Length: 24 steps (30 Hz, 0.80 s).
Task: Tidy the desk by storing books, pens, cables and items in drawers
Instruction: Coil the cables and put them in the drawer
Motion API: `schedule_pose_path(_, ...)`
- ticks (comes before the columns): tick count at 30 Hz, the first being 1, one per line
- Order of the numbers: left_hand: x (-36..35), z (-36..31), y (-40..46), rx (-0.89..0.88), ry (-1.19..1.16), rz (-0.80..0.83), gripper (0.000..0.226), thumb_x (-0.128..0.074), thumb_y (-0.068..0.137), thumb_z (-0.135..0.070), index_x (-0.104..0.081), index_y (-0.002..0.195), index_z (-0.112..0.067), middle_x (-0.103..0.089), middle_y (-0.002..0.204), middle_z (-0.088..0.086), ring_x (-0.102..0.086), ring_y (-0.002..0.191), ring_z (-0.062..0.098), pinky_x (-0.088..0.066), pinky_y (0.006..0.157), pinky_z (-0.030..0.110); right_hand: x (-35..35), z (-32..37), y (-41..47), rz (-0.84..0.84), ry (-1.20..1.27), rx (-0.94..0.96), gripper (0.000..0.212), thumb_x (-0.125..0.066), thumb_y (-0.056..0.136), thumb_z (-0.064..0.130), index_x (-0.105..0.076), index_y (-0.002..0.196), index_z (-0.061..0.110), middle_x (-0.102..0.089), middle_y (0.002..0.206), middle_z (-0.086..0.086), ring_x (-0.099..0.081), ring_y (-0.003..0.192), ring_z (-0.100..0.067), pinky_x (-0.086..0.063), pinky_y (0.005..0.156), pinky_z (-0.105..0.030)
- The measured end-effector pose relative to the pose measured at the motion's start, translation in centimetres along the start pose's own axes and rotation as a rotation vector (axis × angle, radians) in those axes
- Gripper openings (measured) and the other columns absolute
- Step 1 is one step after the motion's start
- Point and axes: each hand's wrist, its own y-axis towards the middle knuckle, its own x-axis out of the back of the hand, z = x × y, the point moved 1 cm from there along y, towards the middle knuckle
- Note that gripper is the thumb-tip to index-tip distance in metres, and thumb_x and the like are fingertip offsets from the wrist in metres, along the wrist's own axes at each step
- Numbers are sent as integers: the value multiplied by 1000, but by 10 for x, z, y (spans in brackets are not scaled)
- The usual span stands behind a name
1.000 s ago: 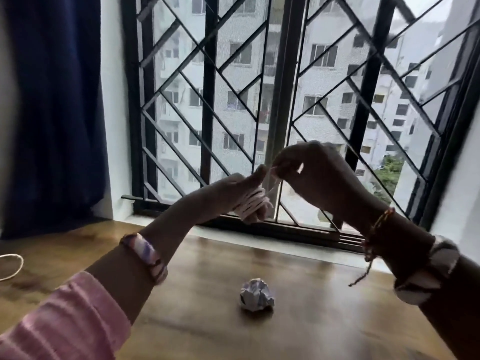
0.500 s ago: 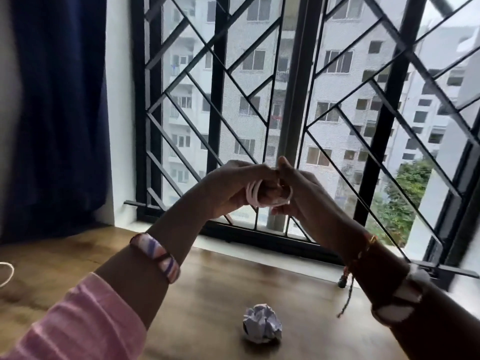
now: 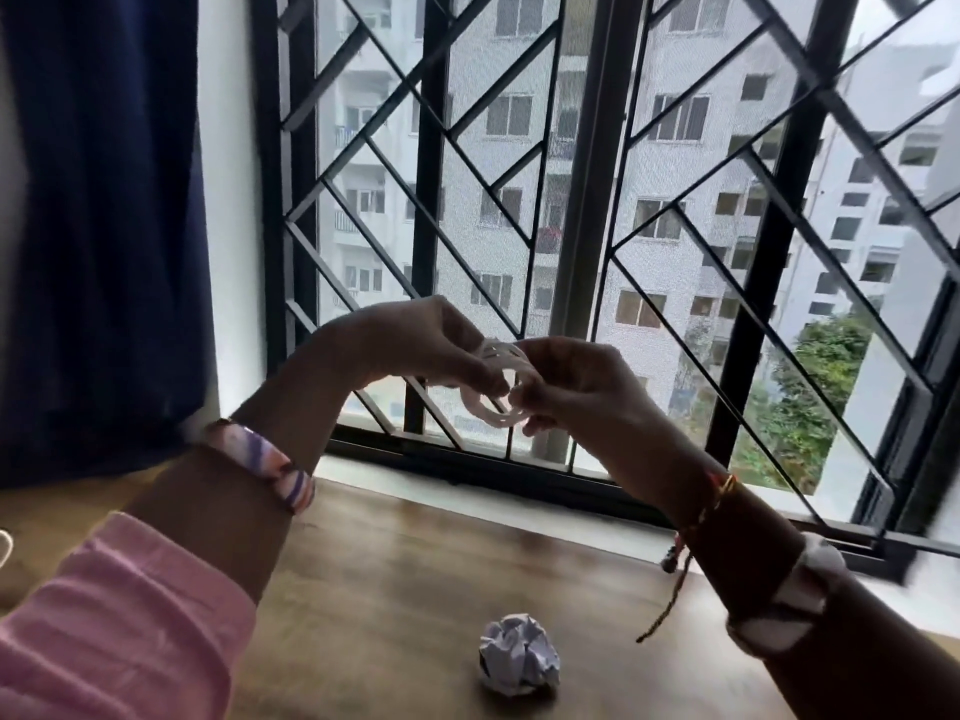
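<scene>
Both hands are raised above the desk, in front of the window grille. The left hand and the right hand meet at a coiled white cable, which is held in the air between them, well clear of the desk surface. The left fingers are closed around the upper part of the coil; the right fingers are closed on its right side, with the lower loops hanging free below both grips. The cable's ends cannot be made out (the coil is blurred).

A crumpled paper ball rests on the wooden desk, directly below the hands and near the front edge of the view. A thin white loop lies at the far left edge of the desk, mostly cut off by the frame.

The left forearm carries a patterned bangle above a pink sleeve. The right wrist carries a thread bracelet with a loose tail hanging down. A dark blue curtain hangs to the left of the window.
</scene>
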Motion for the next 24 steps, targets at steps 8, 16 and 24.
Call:
schedule_pose_path(8, -54, -22, -9, -198, 522, -710, 18, -52, 88, -21, -56, 98, -6, -66, 97, 17, -63, 94, 34, -38, 68, 28, -11, 15, 1, -302, -293, -31, 28, -56, 86, 22, -64, 71, 1, -57, 61, -13, -47, 58, -20, -41, 55, -39)
schedule_pose_path(16, -54, -7, -27, -337, 420, -705, 38, -67, 82, -25, -52, 111, -5, -67, 99, 16, -65, 89, 30, -45, 68, 26, -5, 29, -22, 28, 147, -386, 8, -64, 82, 16, -68, 85, 10, -64, 77, -2, -58, 71, -8, -34, 68, -29)
schedule_pose_path(24, -45, -3, -40, -119, 209, -289, 24, -46, 90, -29, -48, 74, -12, -50, 64, -1, -46, 61, 16, -36, 58, 28, 4, 41, -32, 270, -15, -220, 41, -79, 64, 25, -65, 87, -6, -55, 79, -18, -47, 71, -22, -33, 65, -33)
